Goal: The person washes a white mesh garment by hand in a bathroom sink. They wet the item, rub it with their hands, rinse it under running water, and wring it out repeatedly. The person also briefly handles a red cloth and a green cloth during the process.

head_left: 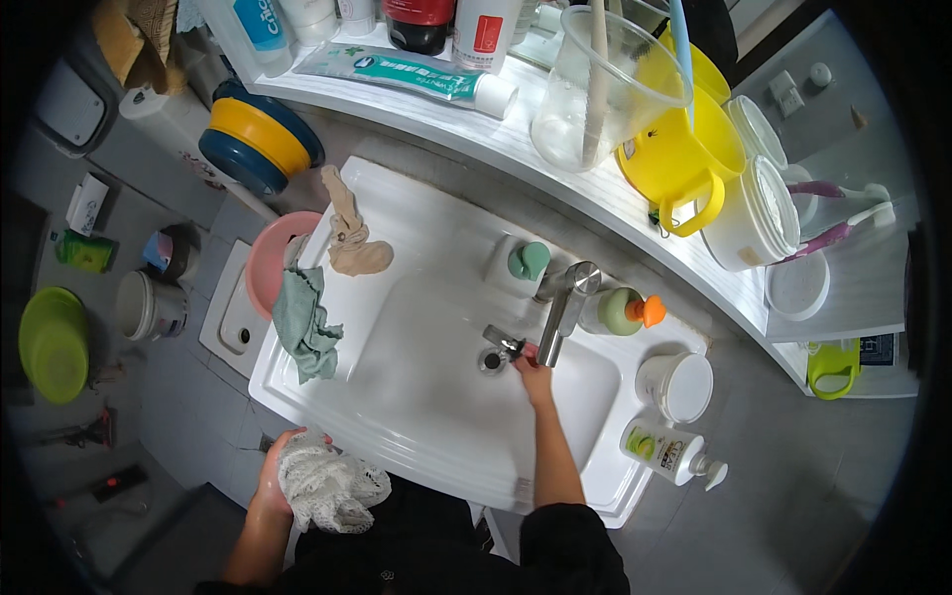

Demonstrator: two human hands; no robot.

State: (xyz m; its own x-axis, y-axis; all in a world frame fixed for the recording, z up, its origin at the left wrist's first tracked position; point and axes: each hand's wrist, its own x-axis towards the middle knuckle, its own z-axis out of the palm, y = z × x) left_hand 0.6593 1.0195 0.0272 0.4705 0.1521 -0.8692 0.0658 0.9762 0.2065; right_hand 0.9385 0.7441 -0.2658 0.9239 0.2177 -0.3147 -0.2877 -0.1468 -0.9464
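My left hand point(272, 477) grips a bunched white lace cloth point(332, 484) in front of the sink's near left edge. Over the basin of the white sink point(436, 407), my right hand point(535, 375) reaches in beneath the tip of the metal faucet point(565, 315). Its fingers are closed at the end of a short dark metal piece point(504, 341), just above the drain point(492, 361). Whether that piece belongs to the faucet I cannot tell. The fingertips are partly hidden.
A beige sock-like cloth point(352, 238) and a green cloth point(305, 322) lie along the sink's left rim. Soap bottles point(617, 311), a white tub point(676, 387) and a pump bottle point(666, 451) stand right. The shelf point(635, 213) above holds cups and toothpaste.
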